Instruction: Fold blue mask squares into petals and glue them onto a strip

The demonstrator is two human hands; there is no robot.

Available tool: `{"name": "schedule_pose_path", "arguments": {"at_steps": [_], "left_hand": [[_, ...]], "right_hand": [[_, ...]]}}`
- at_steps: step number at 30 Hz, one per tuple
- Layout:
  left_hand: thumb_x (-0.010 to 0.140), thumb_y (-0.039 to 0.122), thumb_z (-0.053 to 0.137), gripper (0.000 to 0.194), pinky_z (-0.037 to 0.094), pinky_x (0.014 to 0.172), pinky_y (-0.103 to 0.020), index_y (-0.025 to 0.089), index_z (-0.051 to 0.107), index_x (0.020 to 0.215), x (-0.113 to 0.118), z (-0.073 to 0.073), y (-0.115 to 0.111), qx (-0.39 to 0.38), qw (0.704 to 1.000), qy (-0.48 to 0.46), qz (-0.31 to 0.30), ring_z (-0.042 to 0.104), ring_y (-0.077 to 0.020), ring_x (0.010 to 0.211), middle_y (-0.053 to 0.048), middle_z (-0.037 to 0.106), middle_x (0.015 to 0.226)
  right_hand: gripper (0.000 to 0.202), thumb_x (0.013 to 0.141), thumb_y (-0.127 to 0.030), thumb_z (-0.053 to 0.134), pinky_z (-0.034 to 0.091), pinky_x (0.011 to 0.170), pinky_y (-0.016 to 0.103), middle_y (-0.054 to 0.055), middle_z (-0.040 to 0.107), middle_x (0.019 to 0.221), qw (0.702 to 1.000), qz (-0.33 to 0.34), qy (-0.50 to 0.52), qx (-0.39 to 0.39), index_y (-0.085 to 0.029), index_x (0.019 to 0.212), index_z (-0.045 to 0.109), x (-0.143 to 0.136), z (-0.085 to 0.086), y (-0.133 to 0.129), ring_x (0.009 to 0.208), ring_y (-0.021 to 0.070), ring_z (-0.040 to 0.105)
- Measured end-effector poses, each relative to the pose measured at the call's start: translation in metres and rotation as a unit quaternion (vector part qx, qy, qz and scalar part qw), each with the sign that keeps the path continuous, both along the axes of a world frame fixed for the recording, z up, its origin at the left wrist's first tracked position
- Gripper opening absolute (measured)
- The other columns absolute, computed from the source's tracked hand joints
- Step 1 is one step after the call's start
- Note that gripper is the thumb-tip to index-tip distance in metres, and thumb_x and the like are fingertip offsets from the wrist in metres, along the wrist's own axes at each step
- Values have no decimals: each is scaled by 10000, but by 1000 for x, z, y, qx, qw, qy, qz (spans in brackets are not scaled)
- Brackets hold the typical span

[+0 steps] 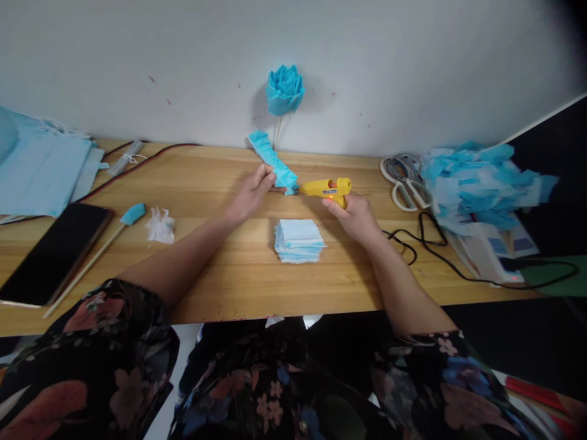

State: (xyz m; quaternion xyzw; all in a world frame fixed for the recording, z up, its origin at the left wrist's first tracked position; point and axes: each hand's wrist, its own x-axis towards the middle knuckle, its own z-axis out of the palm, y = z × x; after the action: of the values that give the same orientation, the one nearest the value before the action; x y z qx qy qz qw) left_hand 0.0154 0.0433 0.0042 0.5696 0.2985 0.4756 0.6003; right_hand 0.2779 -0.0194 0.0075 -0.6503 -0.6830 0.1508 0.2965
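Note:
Between the fingertips of my left hand (258, 186) is a pleated blue strip (270, 157), which slants from upper left to lower right. My right hand (355, 214) is wrapped round a yellow glue gun (321, 188) with a small orange light on it. The gun's nozzle points left and meets the lower right end of the strip; whether glue comes out is too small to tell. Nearer to me lies a stack of pale blue squares (299, 240). Beyond the strip, a blue fabric flower (285, 90) on a thin stick stands against the wall.
On the left are flat blue sheets (50, 165), a black phone (57, 252), a stick with a blue tip (94, 256) and a crumpled white scrap (160, 226). Scissors (409, 189), a pile of blue pieces (481, 183), a power strip (490, 252) and a black cable (440, 260) lie right.

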Motion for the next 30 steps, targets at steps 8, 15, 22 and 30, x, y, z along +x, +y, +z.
{"name": "schedule_pose_path", "arguments": {"at_steps": [8, 15, 22, 30], "left_hand": [[970, 346, 707, 223, 491, 957, -309, 203, 597, 840, 0, 3, -2, -8, 1000, 23, 17, 666, -182, 919, -12, 678, 873], [984, 380, 673, 229, 465, 911, -285, 214, 585, 853, 0, 0, 0, 56, 995, 82, 24, 635, -179, 906, -1, 666, 875], [990, 328, 665, 216, 430, 898, -287, 215, 578, 827, -1, 2, 0, 62, 994, 90, 26, 593, -180, 871, 4, 643, 837], [1003, 348, 626, 194, 422, 887, -296, 214, 579, 870, -3, -5, 3, 81, 988, 123, 35, 590, -182, 893, -3, 659, 875]], "right_hand": [[409, 882, -590, 618, 432, 654, 348, 107, 734, 804, 1000, -4, -5, 2, -189, 878, 700, 4, 0, 0, 736, 271, 656], [418, 908, -589, 595, 429, 669, 349, 110, 764, 870, 1000, -1, -19, 13, -194, 943, 729, 8, -4, 2, 759, 265, 654], [434, 901, -595, 623, 378, 621, 341, 108, 736, 793, 998, -27, -48, 8, -181, 966, 739, 5, -2, 1, 671, 253, 615], [443, 925, -588, 615, 411, 649, 351, 139, 778, 877, 998, -23, -66, -2, -183, 1037, 755, 4, -1, 1, 730, 285, 667]]}}
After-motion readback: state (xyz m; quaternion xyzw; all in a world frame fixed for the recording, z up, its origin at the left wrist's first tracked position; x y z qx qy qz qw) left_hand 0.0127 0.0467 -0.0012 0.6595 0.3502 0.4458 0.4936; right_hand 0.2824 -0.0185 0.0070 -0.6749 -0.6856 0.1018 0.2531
